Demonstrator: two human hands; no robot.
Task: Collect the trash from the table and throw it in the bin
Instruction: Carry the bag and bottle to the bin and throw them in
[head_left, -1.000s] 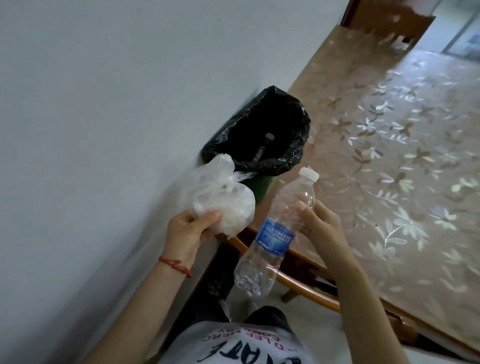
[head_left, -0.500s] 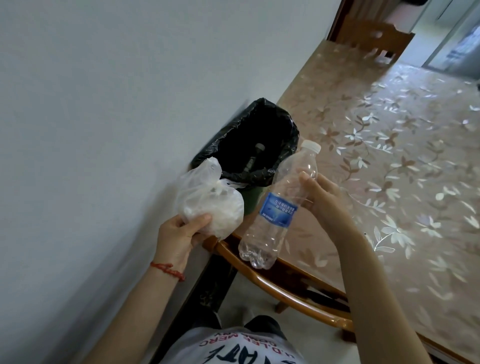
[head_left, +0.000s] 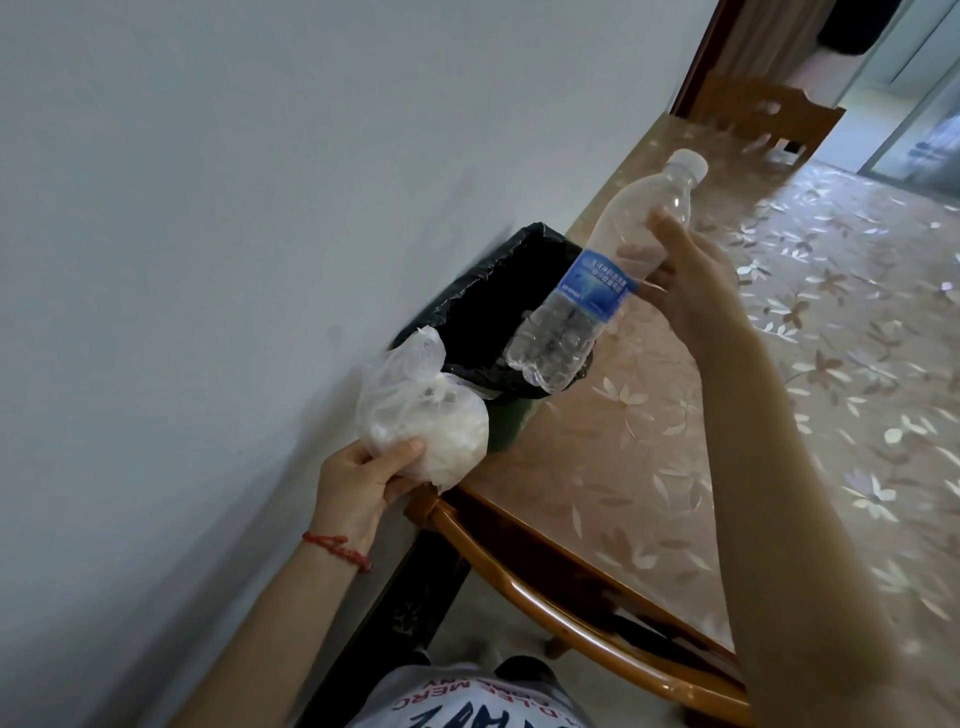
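Observation:
A green bin lined with a black bag (head_left: 470, 306) stands between the white wall and the table. My right hand (head_left: 691, 283) grips an empty clear plastic bottle (head_left: 597, 283) with a blue label and white cap, tilted, its base over the bin's opening. My left hand (head_left: 358, 483) holds a knotted clear plastic bag (head_left: 423, 421) with white contents, just in front of the bin's near rim.
The table (head_left: 779, 415) with a floral plastic cover fills the right side. A wooden chair back (head_left: 571, 618) curves along its near edge. A second wooden chair (head_left: 769, 114) stands at the far end. The white wall (head_left: 208, 260) closes the left side.
My right hand has lifted the bottle up and forward, from beside the chair back to over the bin. My left hand with the bag has stayed near the bin's front.

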